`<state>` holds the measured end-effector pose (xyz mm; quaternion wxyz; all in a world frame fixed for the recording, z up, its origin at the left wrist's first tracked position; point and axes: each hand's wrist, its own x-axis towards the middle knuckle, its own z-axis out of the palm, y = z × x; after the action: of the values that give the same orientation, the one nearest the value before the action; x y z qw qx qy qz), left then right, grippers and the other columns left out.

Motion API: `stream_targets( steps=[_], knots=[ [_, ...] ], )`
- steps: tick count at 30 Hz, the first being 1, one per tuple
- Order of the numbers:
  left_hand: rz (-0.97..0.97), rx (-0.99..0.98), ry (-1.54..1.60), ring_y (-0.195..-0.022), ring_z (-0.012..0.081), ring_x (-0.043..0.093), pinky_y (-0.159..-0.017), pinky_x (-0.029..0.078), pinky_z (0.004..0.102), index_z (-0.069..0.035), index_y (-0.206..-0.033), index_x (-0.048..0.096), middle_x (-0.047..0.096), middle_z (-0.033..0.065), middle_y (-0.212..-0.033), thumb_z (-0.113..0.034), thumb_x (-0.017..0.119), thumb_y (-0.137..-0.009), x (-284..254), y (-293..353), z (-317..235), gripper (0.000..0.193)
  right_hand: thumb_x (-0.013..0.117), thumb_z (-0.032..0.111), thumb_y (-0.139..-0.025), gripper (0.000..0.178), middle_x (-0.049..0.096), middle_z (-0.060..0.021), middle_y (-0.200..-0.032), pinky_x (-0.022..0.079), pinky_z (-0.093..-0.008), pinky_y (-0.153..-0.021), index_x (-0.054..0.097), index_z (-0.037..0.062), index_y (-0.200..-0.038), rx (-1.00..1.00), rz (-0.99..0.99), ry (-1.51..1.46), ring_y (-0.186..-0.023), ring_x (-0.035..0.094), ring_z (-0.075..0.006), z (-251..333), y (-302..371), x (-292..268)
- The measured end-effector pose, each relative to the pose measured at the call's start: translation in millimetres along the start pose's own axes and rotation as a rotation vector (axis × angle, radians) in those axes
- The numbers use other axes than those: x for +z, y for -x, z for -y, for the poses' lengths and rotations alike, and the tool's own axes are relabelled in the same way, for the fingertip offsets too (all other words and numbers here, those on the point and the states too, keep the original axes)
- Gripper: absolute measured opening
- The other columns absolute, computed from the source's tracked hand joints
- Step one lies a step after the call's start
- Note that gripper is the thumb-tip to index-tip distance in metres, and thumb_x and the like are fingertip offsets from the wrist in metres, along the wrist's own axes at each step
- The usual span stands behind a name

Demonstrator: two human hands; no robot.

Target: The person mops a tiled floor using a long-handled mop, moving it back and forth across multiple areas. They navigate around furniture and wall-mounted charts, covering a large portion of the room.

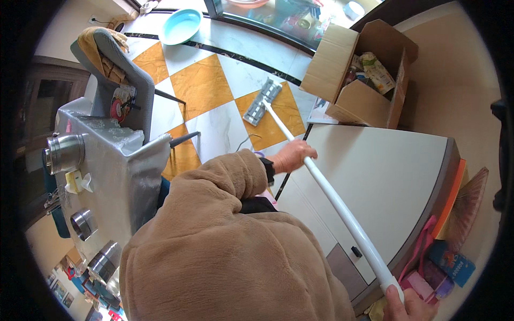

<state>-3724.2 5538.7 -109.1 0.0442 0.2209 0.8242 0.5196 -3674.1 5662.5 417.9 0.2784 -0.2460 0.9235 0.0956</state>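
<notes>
A flat mop with a long white pole (342,206) slants from the lower right up to the floor. Its grey and white head (262,101) lies on the orange and white checkered tiles. My left hand (292,158) wraps round the lower part of the pole, with a black band on the wrist below a brown fleece sleeve. At the bottom right, my right hand (409,306) grips the pole's top end, partly cut off by the picture's rim.
A grey chair (142,80) stands left of the mop, beside a table with a silvery cloth (142,171) and metal pots. A white cabinet (375,155) is on the right. An open cardboard box (334,56) and a light blue basin (182,27) are farther off.
</notes>
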Motion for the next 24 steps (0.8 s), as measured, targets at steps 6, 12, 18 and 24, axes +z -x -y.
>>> stream_targets(
  steps=[6, 12, 18, 24],
  knots=[
    [-0.122, -0.006, -0.133, -0.081, 0.0230, 0.064, -0.078, 0.046, 0.0364, -0.015, -0.089, 0.064, 0.064, 0.0008, -0.077, -0.007, 0.064, -0.079, -59, 0, 37, 0.013, 0.065, -0.004, -0.072, 0.046, 0.053, -0.0110, -0.072, 0.041, -0.0396, -0.048, 0.068, 0.0045, -0.118, -0.037, -0.032, 0.037, -0.055, 0.052, -0.0272, 17, -39, -5],
    [-0.143, 0.022, -0.124, -0.078, 0.0246, 0.064, -0.073, 0.044, 0.0384, -0.017, -0.088, 0.063, 0.064, 0.0016, -0.075, -0.011, 0.065, -0.079, -79, -38, 62, 0.011, 0.071, -0.001, -0.081, 0.036, 0.065, -0.0141, -0.087, 0.051, -0.0373, -0.059, 0.067, -0.0005, -0.117, 0.051, 0.010, 0.117, -0.071, 0.066, -0.0311, -1, -84, -35],
    [-0.102, -0.013, -0.171, -0.075, 0.0252, 0.064, -0.071, 0.044, 0.0388, -0.018, -0.085, 0.061, 0.062, 0.0010, -0.071, -0.013, 0.066, -0.080, -122, -64, 99, 0.009, 0.064, 0.003, -0.085, 0.031, 0.061, -0.0116, -0.072, 0.048, -0.0390, -0.052, 0.069, 0.0034, -0.116, -0.086, -0.220, -0.030, -0.061, 0.063, -0.0236, -33, -157, -28],
    [-0.227, -0.127, -0.279, -0.077, 0.0237, 0.066, -0.072, 0.045, 0.0387, -0.017, -0.084, 0.065, 0.066, 0.0018, -0.073, -0.009, 0.069, -0.076, -216, -51, 176, 0.013, 0.071, -0.004, -0.080, 0.039, 0.068, -0.0170, -0.087, 0.053, -0.0369, -0.063, 0.067, -0.0024, -0.119, -0.149, -0.031, -0.049, -0.074, 0.067, -0.0309, -5, -257, -78]
  ],
)
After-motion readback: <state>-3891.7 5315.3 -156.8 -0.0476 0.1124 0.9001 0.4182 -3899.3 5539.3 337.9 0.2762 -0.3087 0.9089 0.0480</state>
